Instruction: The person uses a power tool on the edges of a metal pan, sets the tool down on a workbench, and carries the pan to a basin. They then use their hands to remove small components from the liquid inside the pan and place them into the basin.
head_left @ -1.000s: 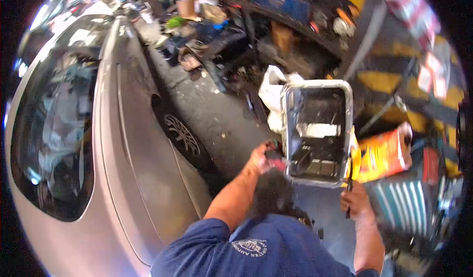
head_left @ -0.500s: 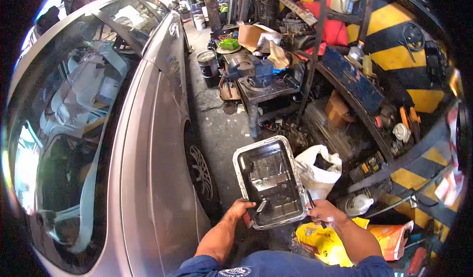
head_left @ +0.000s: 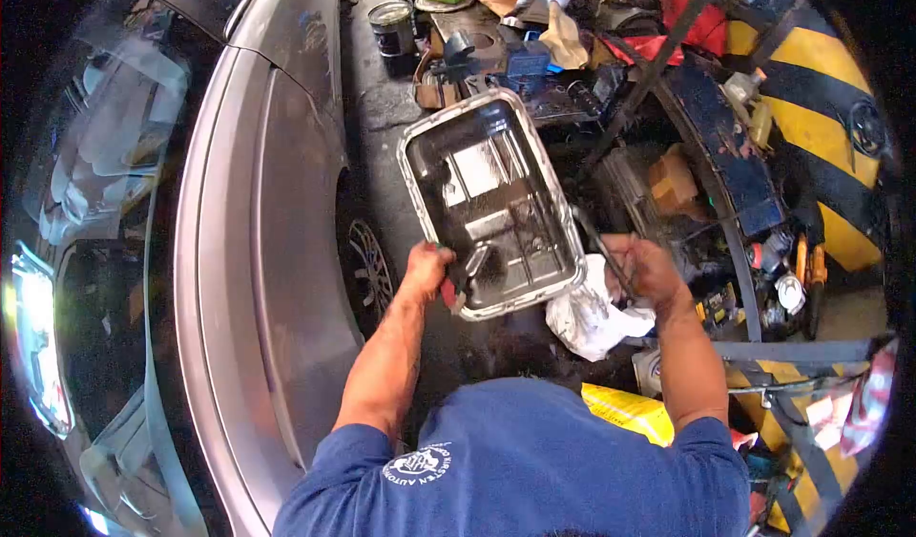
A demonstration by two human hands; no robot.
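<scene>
Metal pan (head_left: 491,203) — rectangular, dark oily inside, pale flanged rim; held up in front of the chest, open side facing the camera. Left hand (head_left: 426,268) closed on its near corner. Right hand (head_left: 646,268) wrapped round a thin dark tool (head_left: 599,246) beside the pan's right edge. Adjacent: silver car (head_left: 258,203), white bag (head_left: 592,317), cluttered bench (head_left: 515,69).

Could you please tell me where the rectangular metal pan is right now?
In the head view, the rectangular metal pan sits centre frame, held at its near end between the left hand and right hand, right of the silver car, above the white bag.
</scene>
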